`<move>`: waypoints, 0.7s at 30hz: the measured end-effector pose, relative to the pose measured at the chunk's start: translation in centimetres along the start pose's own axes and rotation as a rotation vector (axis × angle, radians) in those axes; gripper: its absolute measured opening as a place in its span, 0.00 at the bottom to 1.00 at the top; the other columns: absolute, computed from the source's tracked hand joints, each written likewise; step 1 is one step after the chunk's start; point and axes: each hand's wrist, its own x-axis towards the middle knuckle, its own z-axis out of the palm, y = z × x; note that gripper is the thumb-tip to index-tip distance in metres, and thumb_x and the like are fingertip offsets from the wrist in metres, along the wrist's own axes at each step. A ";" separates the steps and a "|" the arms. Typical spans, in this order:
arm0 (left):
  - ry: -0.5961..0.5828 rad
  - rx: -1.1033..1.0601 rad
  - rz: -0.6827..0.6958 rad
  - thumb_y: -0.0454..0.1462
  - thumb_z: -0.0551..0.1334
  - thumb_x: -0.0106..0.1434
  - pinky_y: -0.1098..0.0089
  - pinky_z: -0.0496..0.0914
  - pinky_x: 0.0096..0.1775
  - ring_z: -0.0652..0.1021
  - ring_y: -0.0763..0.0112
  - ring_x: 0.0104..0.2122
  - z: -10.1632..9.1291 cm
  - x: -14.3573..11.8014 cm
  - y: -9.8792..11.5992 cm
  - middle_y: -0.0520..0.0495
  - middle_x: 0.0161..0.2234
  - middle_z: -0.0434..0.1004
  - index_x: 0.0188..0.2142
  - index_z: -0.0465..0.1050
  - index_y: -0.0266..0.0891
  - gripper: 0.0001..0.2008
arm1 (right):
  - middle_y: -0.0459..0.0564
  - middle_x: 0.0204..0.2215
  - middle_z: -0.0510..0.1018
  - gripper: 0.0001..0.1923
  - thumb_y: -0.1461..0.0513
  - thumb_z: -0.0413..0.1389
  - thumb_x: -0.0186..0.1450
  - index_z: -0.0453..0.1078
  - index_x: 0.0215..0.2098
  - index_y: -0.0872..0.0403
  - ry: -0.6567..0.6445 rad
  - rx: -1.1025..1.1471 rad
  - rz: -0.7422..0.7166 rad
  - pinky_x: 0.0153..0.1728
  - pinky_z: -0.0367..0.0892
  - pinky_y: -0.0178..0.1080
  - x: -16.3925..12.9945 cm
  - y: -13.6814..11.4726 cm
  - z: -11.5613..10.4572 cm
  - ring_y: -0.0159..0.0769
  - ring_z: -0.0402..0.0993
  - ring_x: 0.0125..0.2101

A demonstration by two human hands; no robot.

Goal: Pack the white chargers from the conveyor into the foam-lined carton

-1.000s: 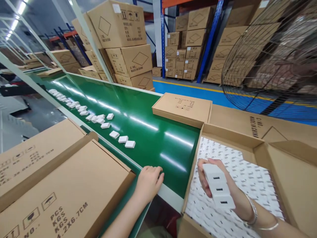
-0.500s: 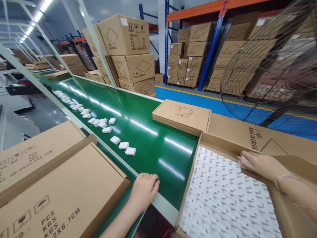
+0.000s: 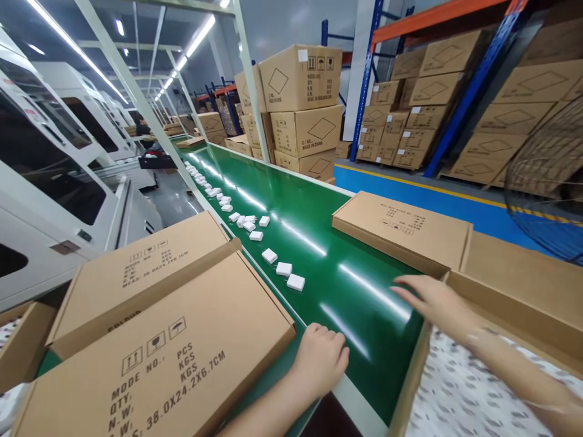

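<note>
My right hand (image 3: 437,300) is over the green belt by the corner of the open carton (image 3: 412,370), thumb and fingers apart, holding nothing. Packed white pieces (image 3: 460,388) with small grey marks fill that carton, partly covered by my right forearm. At the belt's near edge rests my left hand (image 3: 322,358), its fingers curled in a loose fist; no object shows in it. Small white blocks, some with thin prongs like plug chargers, lie along the green belt (image 3: 314,243). The nearest white block (image 3: 296,282) is beyond my left hand.
Two closed flat cartons, one nearer (image 3: 182,352) and one farther (image 3: 150,261), lie at left. Another flat carton (image 3: 403,227) sits across the belt. Stacked boxes (image 3: 305,127), shelving (image 3: 364,79) and a wire-guarded fan (image 3: 546,176) stand behind. White machines (image 3: 40,224) line the left.
My right hand has left the far side of the open carton, let go of a small whitish piece and moved left over the belt, opening. The view has turned left; my left hand stays at the edge.
</note>
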 end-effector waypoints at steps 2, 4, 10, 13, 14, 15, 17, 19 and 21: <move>-0.001 -0.020 0.001 0.37 0.52 0.60 0.66 0.62 0.37 0.72 0.70 0.31 0.1 0.0 -0.2 0.51 0.27 0.74 0.30 0.67 0.40 0.07 | 0.53 0.36 0.75 0.15 0.50 0.49 0.61 0.68 0.37 0.50 -0.097 -0.003 -0.109 0.43 0.60 0.50 3.9 -7.0 3.9 0.49 0.68 0.41; -0.015 -0.034 0.005 0.37 0.53 0.60 0.66 0.62 0.37 0.73 0.70 0.31 0.2 -0.1 -0.5 0.51 0.28 0.74 0.31 0.67 0.40 0.06 | 0.52 0.37 0.75 0.13 0.52 0.52 0.60 0.67 0.37 0.51 -0.152 -0.007 -0.168 0.45 0.58 0.48 6.7 -12.4 7.8 0.47 0.66 0.43; -0.031 -0.039 -0.001 0.41 0.53 0.59 0.65 0.62 0.35 0.73 0.68 0.31 1.1 0.0 -0.8 0.50 0.29 0.75 0.31 0.66 0.40 0.08 | 0.52 0.38 0.74 0.16 0.64 0.60 0.54 0.65 0.41 0.56 -0.336 -0.109 -0.229 0.42 0.62 0.44 10.6 -16.7 12.7 0.43 0.68 0.42; -0.057 -0.022 -0.014 0.41 0.53 0.59 0.64 0.62 0.34 0.74 0.67 0.30 1.6 0.3 -0.8 0.50 0.29 0.75 0.30 0.65 0.39 0.09 | 0.53 0.42 0.71 0.19 0.63 0.59 0.57 0.64 0.45 0.58 -0.402 -0.232 -0.255 0.42 0.64 0.47 13.1 -16.5 11.7 0.40 0.68 0.41; -0.066 -0.012 -0.019 0.41 0.52 0.59 0.64 0.62 0.34 0.74 0.67 0.30 1.6 0.4 -0.8 0.49 0.28 0.75 0.30 0.65 0.39 0.09 | 0.53 0.43 0.70 0.18 0.62 0.57 0.59 0.63 0.47 0.57 -0.413 -0.266 -0.260 0.43 0.63 0.48 13.9 -16.8 11.5 0.40 0.67 0.43; -0.076 -0.003 -0.025 0.41 0.52 0.59 0.64 0.62 0.34 0.74 0.66 0.30 1.6 0.6 -0.7 0.48 0.28 0.75 0.29 0.66 0.38 0.09 | 0.52 0.45 0.69 0.18 0.62 0.56 0.60 0.63 0.48 0.57 -0.427 -0.298 -0.262 0.44 0.63 0.48 14.5 -17.2 11.5 0.40 0.67 0.43; -0.110 0.003 -0.031 0.41 0.52 0.58 0.64 0.62 0.34 0.74 0.66 0.30 1.1 0.8 -0.6 0.47 0.28 0.75 0.30 0.66 0.37 0.10 | 0.52 0.45 0.69 0.17 0.61 0.54 0.62 0.63 0.48 0.56 -0.474 -0.357 -0.250 0.43 0.65 0.47 15.3 -18.3 12.1 0.39 0.67 0.43; -0.151 -0.005 -0.025 0.40 0.52 0.58 0.64 0.63 0.33 0.74 0.65 0.30 0.5 1.1 -0.5 0.46 0.29 0.76 0.30 0.67 0.36 0.10 | 0.51 0.43 0.71 0.14 0.60 0.54 0.62 0.65 0.46 0.57 -0.526 -0.417 -0.215 0.41 0.66 0.45 15.7 -19.5 13.1 0.38 0.69 0.41; -0.180 -0.006 -0.017 0.40 0.53 0.57 0.64 0.63 0.33 0.75 0.64 0.30 0.2 1.2 -0.5 0.45 0.29 0.76 0.31 0.68 0.36 0.11 | 0.50 0.41 0.72 0.12 0.60 0.54 0.62 0.67 0.43 0.57 -0.556 -0.467 -0.174 0.40 0.67 0.44 16.0 -20.4 13.8 0.37 0.70 0.40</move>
